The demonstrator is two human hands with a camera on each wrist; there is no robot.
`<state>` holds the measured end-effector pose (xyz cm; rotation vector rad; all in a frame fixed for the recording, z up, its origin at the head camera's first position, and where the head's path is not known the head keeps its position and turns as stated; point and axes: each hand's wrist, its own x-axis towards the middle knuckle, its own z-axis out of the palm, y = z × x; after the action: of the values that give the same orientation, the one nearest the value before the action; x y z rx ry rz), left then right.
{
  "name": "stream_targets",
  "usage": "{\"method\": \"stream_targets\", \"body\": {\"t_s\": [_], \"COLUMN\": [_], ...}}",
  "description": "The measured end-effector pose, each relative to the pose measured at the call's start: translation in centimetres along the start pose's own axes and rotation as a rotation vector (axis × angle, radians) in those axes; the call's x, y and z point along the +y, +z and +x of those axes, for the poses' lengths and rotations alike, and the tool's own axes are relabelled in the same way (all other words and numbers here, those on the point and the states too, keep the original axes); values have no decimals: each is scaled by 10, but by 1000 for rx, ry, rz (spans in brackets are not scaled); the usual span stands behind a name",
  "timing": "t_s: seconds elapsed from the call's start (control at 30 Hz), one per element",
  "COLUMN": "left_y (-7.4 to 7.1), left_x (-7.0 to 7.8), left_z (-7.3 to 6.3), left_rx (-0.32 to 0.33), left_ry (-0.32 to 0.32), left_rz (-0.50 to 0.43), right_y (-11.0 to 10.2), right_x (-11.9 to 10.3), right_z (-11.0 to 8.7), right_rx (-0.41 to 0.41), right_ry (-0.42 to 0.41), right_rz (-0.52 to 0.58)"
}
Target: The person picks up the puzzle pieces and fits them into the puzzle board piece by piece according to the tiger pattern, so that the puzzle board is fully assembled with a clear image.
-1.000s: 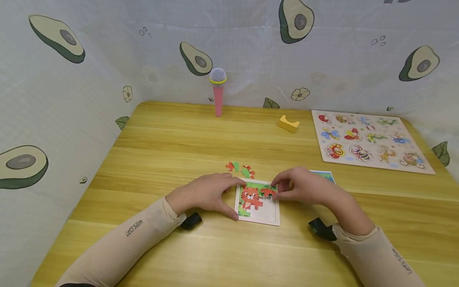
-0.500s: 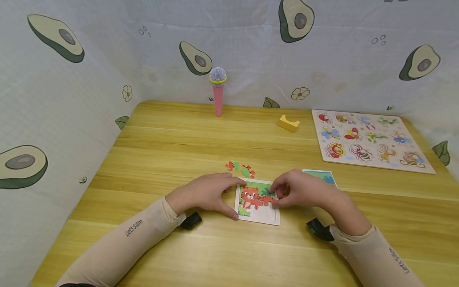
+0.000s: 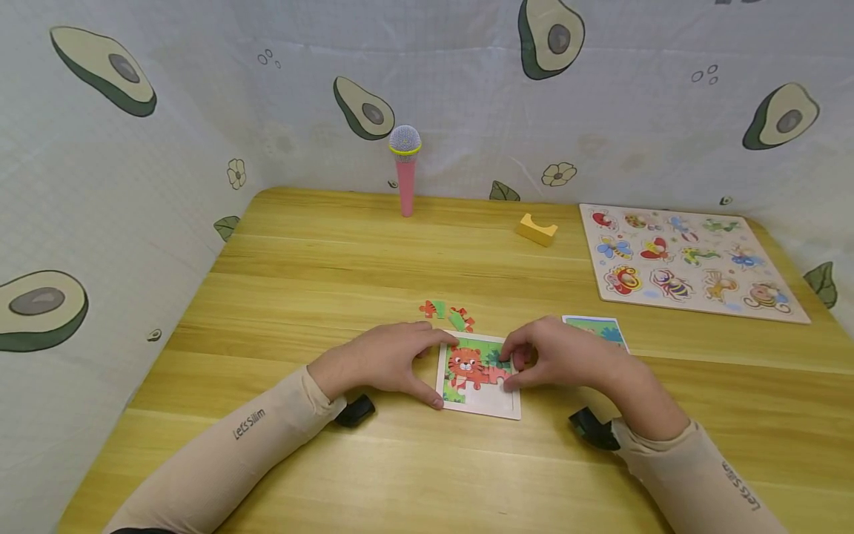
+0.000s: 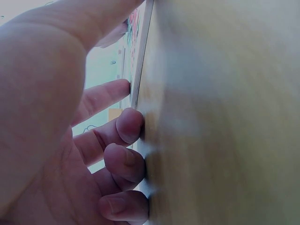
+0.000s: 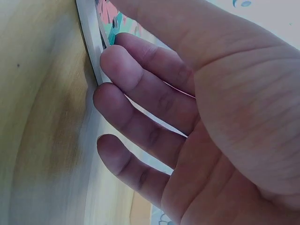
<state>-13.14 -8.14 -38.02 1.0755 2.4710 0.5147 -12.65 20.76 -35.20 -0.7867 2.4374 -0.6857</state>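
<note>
A square jigsaw puzzle (image 3: 483, 403) with a white frame lies on the table, partly filled with pieces showing an orange tiger. Along its left side rests my left hand (image 3: 394, 357); the index finger touches the upper left edge and the thumb the lower left corner. On the right, my right hand (image 3: 567, 352) pinches a puzzle piece (image 3: 497, 374), orange and green, between thumb and index finger, against the tiger's head. Its right end is hidden by the fingertips. In the right wrist view, the other fingers (image 5: 119, 68) lie by the board's edge.
Two loose puzzle pieces (image 3: 460, 319) lie just beyond the frame. A blue-green picture card (image 3: 603, 328) is partly behind my right hand. Farther back are a pink microphone (image 3: 406, 185), a yellow block (image 3: 537, 231) and an insect peg board (image 3: 694, 263).
My right hand has brought the puzzle piece slightly down and left, against the tiger's head, where it now catches the light. The left hand and the frame stay put.
</note>
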Motion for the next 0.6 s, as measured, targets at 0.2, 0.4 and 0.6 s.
{"method": "stream_targets", "body": {"t_s": [0.2,0.4,0.6], "left_y": [0,0,-1], "left_x": [0,1,1], "left_z": [0,-1,-1], "left_rx": [1,1,4], "left_ry": [0,-5,-4], "left_rz": [7,1,-9], "right_y": [0,1,2], "right_x": [-1,-2,-5], "right_z": [1,2,2], "right_rx": [5,-15,-12], "right_ry": [-37,-63,-49], "right_rz": [-15,-33,-66]}}
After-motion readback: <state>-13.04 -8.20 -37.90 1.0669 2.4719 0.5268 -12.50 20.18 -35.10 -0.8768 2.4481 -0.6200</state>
